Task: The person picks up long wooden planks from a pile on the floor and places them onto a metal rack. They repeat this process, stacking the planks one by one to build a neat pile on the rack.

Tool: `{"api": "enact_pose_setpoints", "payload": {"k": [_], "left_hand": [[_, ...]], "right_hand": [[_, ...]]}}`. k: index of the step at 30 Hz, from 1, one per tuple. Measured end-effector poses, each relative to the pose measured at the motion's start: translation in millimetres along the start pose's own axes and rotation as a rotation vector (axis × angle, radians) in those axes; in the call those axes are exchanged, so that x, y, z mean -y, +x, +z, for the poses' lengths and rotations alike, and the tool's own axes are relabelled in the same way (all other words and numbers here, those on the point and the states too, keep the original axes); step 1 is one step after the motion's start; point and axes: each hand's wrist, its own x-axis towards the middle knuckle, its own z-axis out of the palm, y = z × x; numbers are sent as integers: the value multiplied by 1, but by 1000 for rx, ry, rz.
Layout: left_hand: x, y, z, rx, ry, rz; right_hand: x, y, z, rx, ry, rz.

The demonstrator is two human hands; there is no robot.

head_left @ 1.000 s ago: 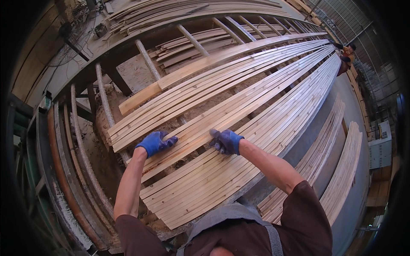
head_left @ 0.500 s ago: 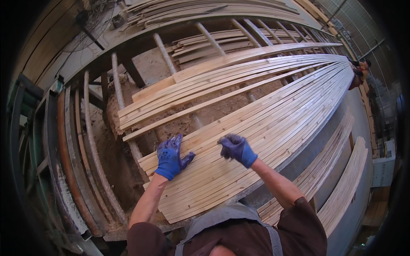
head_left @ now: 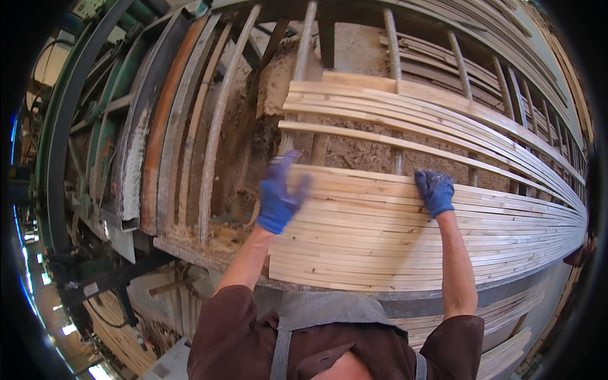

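Right up at the far left corner of the strip bed (head_left: 354,234) with the left hand (head_left: 278,197), blue-gloved and blurred, grip wide, thumb well off the fingers! Along the same far edge of the strip bed, further right, in with the right hand (head_left: 435,190), also gloved, fingers curled down over the rim; pinching a strip or merely pressing, cannot tell from here. And what a spread: pale lengths packed side by side, laid across the metal bars (head_left: 221,126), narrowing toward the right end. Just beyond the strip bed, across a gap full of brown debris (head_left: 361,155), a single strip (head_left: 345,133); past that, a tight bunch of strips (head_left: 354,104), then a board (head_left: 361,80), farthest of the lot. Well off to the left of the strip bed, an orange-brown rail (head_left: 166,126). On its near side, a grey apron (head_left: 329,310), and nearer right, more stacked strips (head_left: 506,310).
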Motion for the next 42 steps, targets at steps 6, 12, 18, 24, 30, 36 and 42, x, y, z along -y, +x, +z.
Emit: {"api": "enact_pose_setpoints", "payload": {"k": [6,12,18,24,30,36,42], "left_hand": [[31,-36,-59,542,-31,-405],[4,-17,-63,755,295,-440],[9,-21,-50,747,330,-414],[5,-21,-39,672,308,-383],[6,-31,-32,468,156,-364],[34,-31,-5,291,438,-146],[39,-34,-3,149,393,-119]], "right_hand": [[-12,6,-1,-11,28,-44],[-14,24,-21,238,109,-40],[-24,55,-52,574,260,-118],[-84,85,-10,724,96,-219],[-93,94,-9,760,101,-145],[-127,124,31,446,-446,-807],[-107,122,21,674,-422,-550]]}}
